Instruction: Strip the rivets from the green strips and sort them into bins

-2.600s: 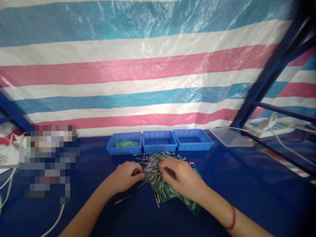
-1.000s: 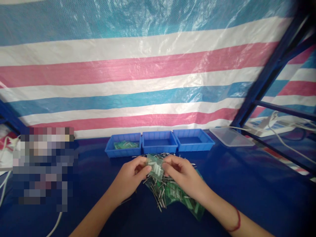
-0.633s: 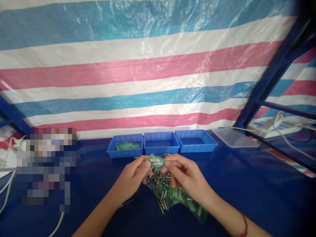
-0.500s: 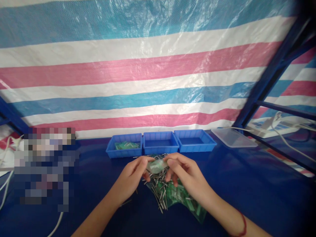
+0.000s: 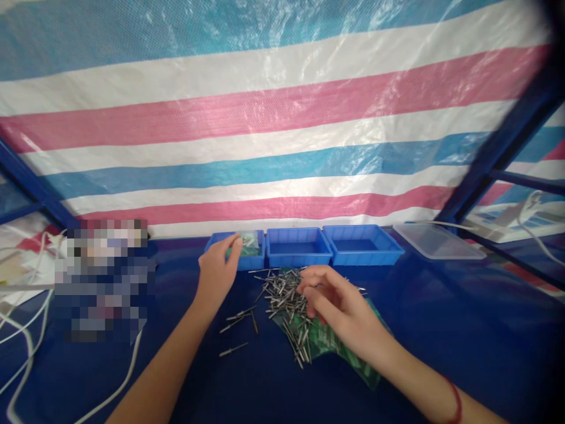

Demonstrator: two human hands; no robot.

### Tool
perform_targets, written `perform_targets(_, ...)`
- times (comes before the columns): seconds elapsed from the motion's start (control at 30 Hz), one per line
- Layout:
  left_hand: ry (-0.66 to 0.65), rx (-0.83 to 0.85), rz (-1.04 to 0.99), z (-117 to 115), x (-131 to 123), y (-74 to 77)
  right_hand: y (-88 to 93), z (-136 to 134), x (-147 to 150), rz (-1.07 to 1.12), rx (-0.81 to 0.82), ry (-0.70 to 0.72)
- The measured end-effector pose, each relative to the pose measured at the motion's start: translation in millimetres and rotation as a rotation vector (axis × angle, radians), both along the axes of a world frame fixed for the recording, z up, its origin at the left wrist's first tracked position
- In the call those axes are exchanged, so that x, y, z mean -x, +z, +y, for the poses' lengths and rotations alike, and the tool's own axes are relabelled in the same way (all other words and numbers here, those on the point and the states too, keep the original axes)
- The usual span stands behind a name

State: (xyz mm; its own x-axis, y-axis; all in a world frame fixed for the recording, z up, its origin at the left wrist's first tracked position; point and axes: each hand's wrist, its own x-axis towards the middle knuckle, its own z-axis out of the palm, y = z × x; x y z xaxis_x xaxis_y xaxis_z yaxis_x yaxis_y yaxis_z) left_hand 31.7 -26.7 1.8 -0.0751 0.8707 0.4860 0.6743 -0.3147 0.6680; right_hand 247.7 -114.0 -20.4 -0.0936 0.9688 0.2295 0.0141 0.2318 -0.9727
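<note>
My left hand (image 5: 220, 265) is at the left blue bin (image 5: 213, 238), its thumb and fingers pinching a small clear plastic bag (image 5: 249, 240). That bag is over the bin, and whether it touches the contents cannot be made out. My right hand (image 5: 331, 297) hovers at the right side of a heap of metal pop rivets (image 5: 282, 291), fingers loosely curved and thumb apart from them, with nothing visible in it. Under the right wrist and the heap's lower edge lies a green plastic bag (image 5: 359, 365) with pale strips showing in it.
A middle blue bin (image 5: 299, 256) and a right blue bin (image 5: 366, 257) stand in the same row. Several loose rivets (image 5: 233, 350) lie left of the heap. A clear plastic lid (image 5: 436, 240) is at the back right. White cables (image 5: 132, 365) run along the left.
Both hands held the small clear bag over the heap before. My left hand has carried it left and forward to the left bin; my right hand has let go and stays by the rivets.
</note>
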Motion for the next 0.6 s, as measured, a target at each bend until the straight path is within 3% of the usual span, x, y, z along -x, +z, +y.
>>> perform_targets(0.1, -0.011, 0.040, 0.376, 4, 2, -5.9, -3.8, 1, -1, -0.076, -0.013, -0.023)
perform_targets(0.2, -0.009, -0.011, 0.534, -1, 0, -12.4, -3.0, 1, -4, -0.209, -0.055, -0.054)
perform_targets(0.27, -0.011, -0.053, 0.555, -6, 0, -13.4, 2.2, -1, -8, -0.379, -0.161, 0.019)
perform_targets(0.43, -0.092, -0.103, 0.562, -18, -2, -9.3, 16.9, -7, -15, -0.894, -0.540, 0.354)
perform_targets(0.6, -0.225, -0.128, 0.519, -32, -11, -5.5, 11.9, -6, -14, -1.061, -0.577, 0.363)
